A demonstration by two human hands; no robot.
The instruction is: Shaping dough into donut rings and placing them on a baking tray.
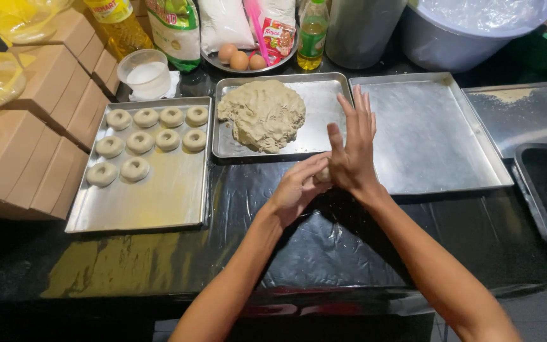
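**A small piece of dough pressed between two palms**

Both hands meet above the black plastic-covered tabletop (324, 247), near the middle of its width and just in front of the centre tray. The left hand (299, 185) lies palm up with its fingers curled, and the right hand (351, 149) stands against it, fingers straight and pointing away. Between the palms sits a small piece of dough (323, 175); only a pale beige sliver shows, so its shape cannot be told. Each grip is pressed on that piece from its own side.

Just beyond the hands, a metal tray (324, 101) holds the big dough mass (263, 114), beige, lumpy and rough-surfaced, heaped toward the tray's left side. Towards the tabletop's left edge a longer tray (153, 202) carries ten ring-shaped dough pieces (139, 142), smooth and pale, each with a dimple in the middle, set in three rows at its far end. To the right lies a bare tray (428, 136). Along the far edge stand a plastic cup (147, 73), three eggs (239, 59) on a plate, oil bottles and bags. Brown cardboard boxes (39, 126) are stacked at the left.
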